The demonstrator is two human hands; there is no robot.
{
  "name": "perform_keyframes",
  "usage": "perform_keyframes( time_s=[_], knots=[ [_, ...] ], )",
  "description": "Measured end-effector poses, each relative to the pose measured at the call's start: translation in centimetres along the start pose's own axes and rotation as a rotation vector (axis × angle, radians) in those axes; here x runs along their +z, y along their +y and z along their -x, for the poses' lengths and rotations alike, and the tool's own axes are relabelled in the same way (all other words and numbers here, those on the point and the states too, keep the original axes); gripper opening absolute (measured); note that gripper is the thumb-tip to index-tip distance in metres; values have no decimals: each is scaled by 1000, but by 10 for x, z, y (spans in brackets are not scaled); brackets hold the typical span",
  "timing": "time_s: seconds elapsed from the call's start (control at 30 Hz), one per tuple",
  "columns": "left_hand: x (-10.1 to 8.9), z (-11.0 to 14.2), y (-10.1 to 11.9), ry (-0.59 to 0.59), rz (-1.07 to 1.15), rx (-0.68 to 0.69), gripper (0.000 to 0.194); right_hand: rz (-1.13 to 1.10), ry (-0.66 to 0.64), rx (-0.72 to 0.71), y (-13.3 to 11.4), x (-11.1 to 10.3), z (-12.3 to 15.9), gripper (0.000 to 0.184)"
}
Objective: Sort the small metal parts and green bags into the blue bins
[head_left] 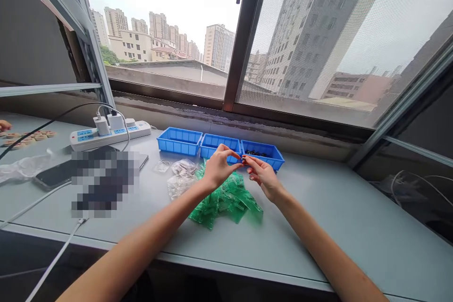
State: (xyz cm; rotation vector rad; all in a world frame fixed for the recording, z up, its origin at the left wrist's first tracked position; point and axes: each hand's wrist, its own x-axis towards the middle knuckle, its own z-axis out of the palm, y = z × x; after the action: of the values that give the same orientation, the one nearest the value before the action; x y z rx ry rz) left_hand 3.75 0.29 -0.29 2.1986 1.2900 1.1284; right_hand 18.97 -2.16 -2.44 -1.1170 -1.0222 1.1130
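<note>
My left hand point(218, 167) and my right hand point(261, 174) meet fingertip to fingertip above a pile of small green plastic bags point(226, 200) on the grey table point(336, 226). Both hands pinch something tiny between them; I cannot make out what it is. Just behind the hands stand three blue trays in a row: the left tray point(179, 140), the middle tray point(220, 144) and the right tray point(264, 153), which holds small dark parts. A few clear plastic bags point(179, 174) lie to the left of the green pile.
A white power strip point(109, 133) with chargers and cables sits at the back left. A phone point(56, 174) and a blurred patch lie left of the bags. Small wooden pieces point(26, 138) rest at the far left. A window runs behind the table.
</note>
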Motion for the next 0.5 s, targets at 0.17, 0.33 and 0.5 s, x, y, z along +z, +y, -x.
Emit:
perform_keyframes(
  time_s=[0.17, 0.33, 0.5],
  knots=[
    [-4, -1, 1, 18, -48, -98, 10, 268, 174, -244, -10, -14, -4, 43],
    [-5, -3, 1, 58, 10, -161, 9, 360, 334, -267, -12, -29, -7, 45],
    [-4, -5, 3, 80, 80, -193, 10, 374, 383, -293, -11, -34, -11, 54]
  ],
)
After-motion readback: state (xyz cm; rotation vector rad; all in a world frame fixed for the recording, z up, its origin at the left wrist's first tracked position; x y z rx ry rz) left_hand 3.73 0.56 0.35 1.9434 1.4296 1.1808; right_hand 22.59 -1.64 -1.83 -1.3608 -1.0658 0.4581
